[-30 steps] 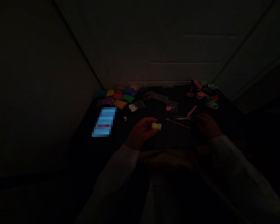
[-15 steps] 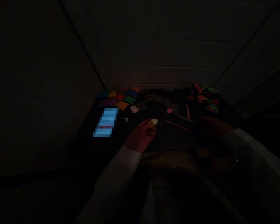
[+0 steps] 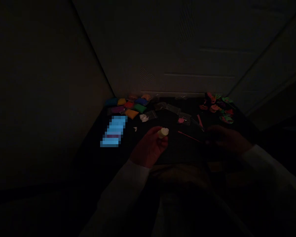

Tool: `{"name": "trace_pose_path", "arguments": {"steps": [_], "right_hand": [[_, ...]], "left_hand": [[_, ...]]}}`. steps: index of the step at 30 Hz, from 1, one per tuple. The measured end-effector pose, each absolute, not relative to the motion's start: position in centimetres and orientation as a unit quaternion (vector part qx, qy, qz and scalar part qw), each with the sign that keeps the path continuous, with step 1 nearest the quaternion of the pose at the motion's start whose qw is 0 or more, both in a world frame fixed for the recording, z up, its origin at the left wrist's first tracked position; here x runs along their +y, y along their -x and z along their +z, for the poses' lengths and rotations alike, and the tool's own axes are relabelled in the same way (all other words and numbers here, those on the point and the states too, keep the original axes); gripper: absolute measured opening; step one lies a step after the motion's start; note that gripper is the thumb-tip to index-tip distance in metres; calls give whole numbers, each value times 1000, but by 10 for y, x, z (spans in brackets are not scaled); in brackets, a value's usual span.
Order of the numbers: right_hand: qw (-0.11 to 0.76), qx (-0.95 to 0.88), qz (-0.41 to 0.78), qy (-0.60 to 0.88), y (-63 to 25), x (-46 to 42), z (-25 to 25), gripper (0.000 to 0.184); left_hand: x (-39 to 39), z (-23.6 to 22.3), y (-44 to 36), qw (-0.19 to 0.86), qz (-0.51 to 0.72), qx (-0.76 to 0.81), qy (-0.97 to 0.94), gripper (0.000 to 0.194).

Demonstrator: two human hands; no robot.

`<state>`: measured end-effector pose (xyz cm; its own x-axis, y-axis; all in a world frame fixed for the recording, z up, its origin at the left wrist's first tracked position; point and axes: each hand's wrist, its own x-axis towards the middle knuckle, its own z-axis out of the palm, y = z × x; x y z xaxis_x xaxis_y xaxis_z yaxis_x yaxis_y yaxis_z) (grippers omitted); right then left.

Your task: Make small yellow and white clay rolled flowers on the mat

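Note:
In dim light, my left hand (image 3: 150, 144) pinches a small pale yellow lump of modelling clay (image 3: 163, 133) with a whitish top, held above the dark table. My right hand (image 3: 227, 138) is at the right, by the near end of a thin pink stick tool (image 3: 188, 136). Its fingers are too dark to tell whether they grip anything. Close by lie a second pink tool (image 3: 199, 120) and a thin greyish tool (image 3: 197, 125). A pink lump (image 3: 181, 120) rests on a clear bag, beyond the stick tool.
Several coloured clay packets (image 3: 131, 114) lie at the back left. Nearer are a lit, blurred-out phone (image 3: 114, 131), a white lump (image 3: 144, 118) and a small white scrap (image 3: 135, 129). Colourful clay shapes (image 3: 214, 108) cluster at the back right. A wall (image 3: 153, 49) stands behind the table.
My right hand has come slightly down, close to the pink stick tool's near end. My left hand still holds the pale yellow clay. The whole view has shifted slightly.

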<state>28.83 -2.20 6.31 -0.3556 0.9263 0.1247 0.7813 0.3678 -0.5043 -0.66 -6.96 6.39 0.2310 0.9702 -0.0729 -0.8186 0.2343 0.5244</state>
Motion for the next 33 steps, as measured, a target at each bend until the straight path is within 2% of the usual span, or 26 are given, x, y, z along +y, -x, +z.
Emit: {"name": "trace_pose_path", "arguments": {"steps": [5, 9, 22, 33], "right_hand": [[223, -819, 229, 476, -252, -92, 75, 53], [222, -833, 209, 461, -225, -121, 76, 55], [276, -802, 254, 464, -200, -123, 72, 52], [295, -743, 364, 478, -191, -121, 72, 54]], "left_hand": [[-85, 85, 4, 721, 599, 223, -267, 18], [-94, 98, -2, 665, 635, 244, -309, 30], [-102, 96, -11, 612, 640, 218, -411, 30], [-106, 98, -22, 502, 683, 319, -423, 31]]}}
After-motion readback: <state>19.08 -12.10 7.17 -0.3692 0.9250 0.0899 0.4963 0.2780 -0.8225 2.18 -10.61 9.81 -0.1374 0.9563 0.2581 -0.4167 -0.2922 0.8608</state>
